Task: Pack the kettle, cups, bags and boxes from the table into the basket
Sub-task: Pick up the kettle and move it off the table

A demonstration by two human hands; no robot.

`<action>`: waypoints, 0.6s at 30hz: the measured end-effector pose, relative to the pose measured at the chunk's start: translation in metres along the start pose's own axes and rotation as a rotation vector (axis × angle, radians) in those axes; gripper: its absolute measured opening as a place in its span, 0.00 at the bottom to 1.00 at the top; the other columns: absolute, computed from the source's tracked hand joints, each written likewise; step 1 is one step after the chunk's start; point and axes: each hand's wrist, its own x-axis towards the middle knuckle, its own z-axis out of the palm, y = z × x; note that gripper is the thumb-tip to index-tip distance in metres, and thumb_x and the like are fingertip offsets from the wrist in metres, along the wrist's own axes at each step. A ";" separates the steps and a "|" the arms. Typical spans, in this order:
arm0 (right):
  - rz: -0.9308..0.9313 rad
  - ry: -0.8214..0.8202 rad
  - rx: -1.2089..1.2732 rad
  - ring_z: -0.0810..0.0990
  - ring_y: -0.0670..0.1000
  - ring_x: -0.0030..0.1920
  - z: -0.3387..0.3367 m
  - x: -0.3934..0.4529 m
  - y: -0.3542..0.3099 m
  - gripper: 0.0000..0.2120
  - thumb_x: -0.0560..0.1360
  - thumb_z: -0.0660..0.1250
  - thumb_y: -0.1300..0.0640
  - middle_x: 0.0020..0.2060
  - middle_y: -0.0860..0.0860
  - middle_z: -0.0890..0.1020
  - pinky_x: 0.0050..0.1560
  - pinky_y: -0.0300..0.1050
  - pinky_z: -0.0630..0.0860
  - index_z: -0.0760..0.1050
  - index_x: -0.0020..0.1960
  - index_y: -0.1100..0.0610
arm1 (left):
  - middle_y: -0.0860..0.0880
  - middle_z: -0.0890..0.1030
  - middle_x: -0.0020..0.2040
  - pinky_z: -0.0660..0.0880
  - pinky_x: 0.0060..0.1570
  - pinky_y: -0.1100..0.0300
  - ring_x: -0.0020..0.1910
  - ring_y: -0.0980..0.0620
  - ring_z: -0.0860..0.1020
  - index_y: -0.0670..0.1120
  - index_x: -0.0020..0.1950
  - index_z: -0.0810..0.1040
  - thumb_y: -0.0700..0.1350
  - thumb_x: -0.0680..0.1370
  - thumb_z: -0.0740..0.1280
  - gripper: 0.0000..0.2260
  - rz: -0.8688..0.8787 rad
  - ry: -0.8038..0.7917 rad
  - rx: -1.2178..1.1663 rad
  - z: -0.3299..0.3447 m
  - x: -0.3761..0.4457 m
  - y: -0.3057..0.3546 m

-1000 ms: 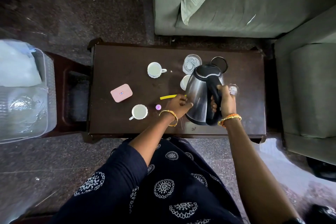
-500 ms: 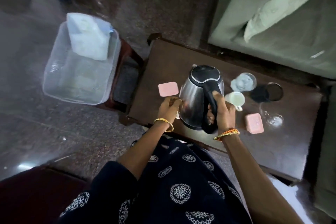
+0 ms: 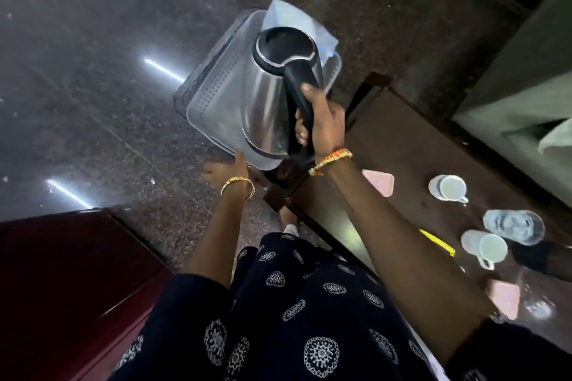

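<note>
Right hand [image 3: 325, 124] holds kettle [image 3: 272, 96] above basket [image 3: 213, 93]

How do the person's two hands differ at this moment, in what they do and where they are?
The right hand grips the kettle by its black handle, fingers curled; the left hand holds nothing, fingers spread. The right hand is raised over the basket; the left hand reaches lower, near the basket's near edge. Both wear a bangle at the wrist.
</note>
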 end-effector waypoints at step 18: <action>-0.010 -0.094 -0.398 0.77 0.50 0.39 0.104 0.063 0.108 0.22 0.63 0.61 0.37 0.32 0.45 0.78 0.41 0.45 0.74 0.78 0.44 0.53 | 0.33 0.77 0.59 0.75 0.56 0.48 0.58 0.35 0.76 0.36 0.60 0.72 0.42 0.78 0.59 0.14 0.136 -0.253 0.053 -0.008 0.104 0.015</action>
